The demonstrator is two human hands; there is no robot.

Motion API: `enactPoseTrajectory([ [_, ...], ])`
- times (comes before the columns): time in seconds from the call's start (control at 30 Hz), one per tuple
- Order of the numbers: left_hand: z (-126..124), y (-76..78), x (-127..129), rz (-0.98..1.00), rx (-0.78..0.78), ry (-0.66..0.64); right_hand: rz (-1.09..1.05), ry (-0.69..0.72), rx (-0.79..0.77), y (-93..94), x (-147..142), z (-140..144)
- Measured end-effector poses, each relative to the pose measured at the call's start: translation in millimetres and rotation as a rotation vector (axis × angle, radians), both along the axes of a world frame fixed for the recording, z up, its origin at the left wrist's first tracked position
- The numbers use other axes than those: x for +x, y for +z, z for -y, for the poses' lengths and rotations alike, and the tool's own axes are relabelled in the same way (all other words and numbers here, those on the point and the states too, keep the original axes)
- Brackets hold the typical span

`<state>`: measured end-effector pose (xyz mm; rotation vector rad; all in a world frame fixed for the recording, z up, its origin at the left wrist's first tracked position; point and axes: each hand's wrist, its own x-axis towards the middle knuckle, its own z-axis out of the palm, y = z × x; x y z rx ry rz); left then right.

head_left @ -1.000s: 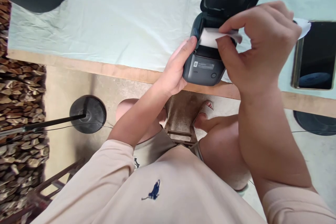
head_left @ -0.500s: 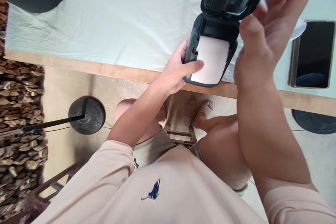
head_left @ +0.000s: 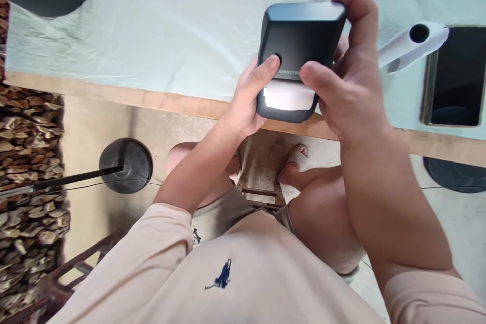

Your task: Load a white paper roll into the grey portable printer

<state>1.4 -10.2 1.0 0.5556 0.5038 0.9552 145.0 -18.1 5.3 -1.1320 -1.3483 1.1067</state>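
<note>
Printer (head_left: 301, 43) sits gripped between the fingers of the left hand (head_left: 250, 98) and the right hand (head_left: 355, 81); both thumbs rest on its lid (head_left: 292, 58), white paper (head_left: 289, 97) showing just to their near side.

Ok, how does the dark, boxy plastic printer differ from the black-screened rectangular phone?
The printer is held in the left hand and right hand; the phone lies on the pale green cloth. The printer has a thick casing; the phone is a flat slab. The printer shows white paper; the phone, a dark, reflective screen. Both are roughly rectangular.
</note>
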Motion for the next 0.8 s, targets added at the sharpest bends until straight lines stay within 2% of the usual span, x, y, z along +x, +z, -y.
enactPoseTrajectory([
  [0.13,-1.7,-2.4,-0.9,-0.168,-0.005,0.017,-0.097,0.023,-0.050,3.5,-4.1,3.6],
  [0.27,-3.5,0.7,-1.6,-0.116,-0.008,-0.053,-0.043,0.003,-0.068,-1.1,-0.2,1.6],
  [0.33,-5.1,0.4,-0.9,-0.078,-0.051,-0.081,-0.017,-0.067,-0.011,-5.4,2.2,-0.5],
  [0.43,-8.0,-5.4,0.4,-0.118,-0.152,-0.003,-0.003,-0.137,0.128,-8.6,5.7,-2.0],
  [0.5,-9.8,-9.8,0.4,-0.139,-0.183,0.035,0.021,-0.100,0.157,-7.5,8.5,-0.7],
  [0.67,-13.3,-10.0,0.0,-0.093,-0.146,-0.054,0.094,0.052,0.205,-2.9,19.9,6.6],
  [0.8,-15.6,-7.9,2.4,-0.100,-0.141,-0.052,0.250,0.051,0.168,-7.8,30.5,8.3],
])
